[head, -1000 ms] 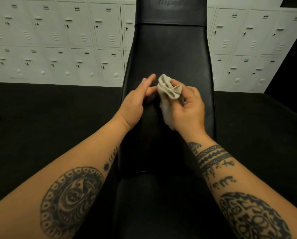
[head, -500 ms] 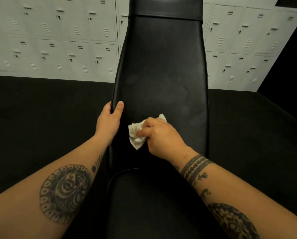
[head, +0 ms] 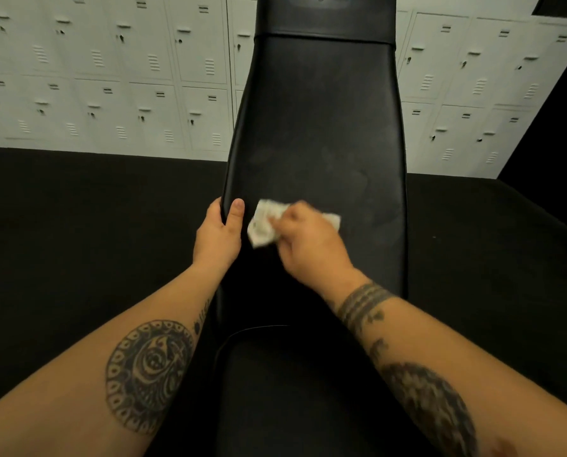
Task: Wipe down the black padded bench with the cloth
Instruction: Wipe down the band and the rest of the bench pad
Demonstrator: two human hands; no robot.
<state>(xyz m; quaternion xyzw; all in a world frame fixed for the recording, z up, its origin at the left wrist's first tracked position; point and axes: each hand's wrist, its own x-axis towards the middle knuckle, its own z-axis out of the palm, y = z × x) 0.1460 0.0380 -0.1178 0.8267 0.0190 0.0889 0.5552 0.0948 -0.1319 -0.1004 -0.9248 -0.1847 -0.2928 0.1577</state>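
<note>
The black padded bench (head: 321,127) runs away from me up the middle of the view, its long back pad ahead and the seat pad (head: 295,390) nearest me. My right hand (head: 308,245) presses a crumpled white cloth (head: 262,225) flat on the back pad, near its left side; the hand is blurred. My left hand (head: 219,232) grips the pad's left edge right beside the cloth, thumb on top and fingers curled under.
Black flooring (head: 77,242) lies on both sides of the bench. A wall of white lockers (head: 110,77) stands behind it, left and right. A dark wall or opening (head: 559,110) rises at the far right.
A second ago both hands held the cloth above the pad. The left hand then took the pad's left edge, and the right hand set the cloth on the pad and is sliding it.
</note>
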